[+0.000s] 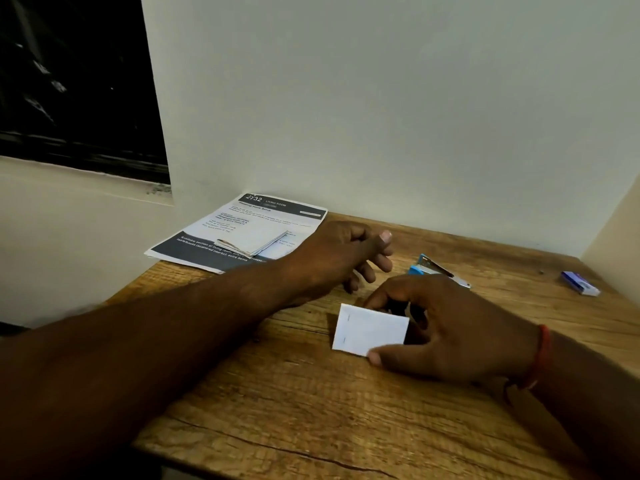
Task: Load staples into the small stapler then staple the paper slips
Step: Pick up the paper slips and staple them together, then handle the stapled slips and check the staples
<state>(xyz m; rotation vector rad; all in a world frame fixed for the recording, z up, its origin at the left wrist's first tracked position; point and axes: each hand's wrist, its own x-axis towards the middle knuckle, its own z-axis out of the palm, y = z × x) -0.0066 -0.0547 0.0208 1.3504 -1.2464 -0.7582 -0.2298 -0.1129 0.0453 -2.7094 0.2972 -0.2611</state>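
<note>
Two staples show as short dark marks along the left edge of the slips (pixel 370 330), one near the top corner and one near the bottom. The slips are a small white stack, held just above the table (pixel 277 410), a wooden top with visible grain and a long crack near the front edge. The right hand (pixel 446 327) grips the slips, thumb at the lower right corner, fingers curled behind the upper edge. A red thread (pixel 540 355) circles the right wrist.

The left hand (pixel 346 254) reaches across from the left, beyond the slips, hovering above the table with fingers loosely spread and nothing in its grasp. It touches neither slips nor stapler.

The stapler (pixel 438 270), blue with a metal top, lies on the table just beyond the right hand, partly hidden by it. Whether it is loaded cannot be told. A staple box (pixel 580 283), purple and white, lies well apart at the far right.

At the far left, a printed sheet (pixel 221 233) overhangs the table edge, and folded papers (pixel 252 242) rest on it. A pale wall (pixel 381 98) stands behind the table.
</note>
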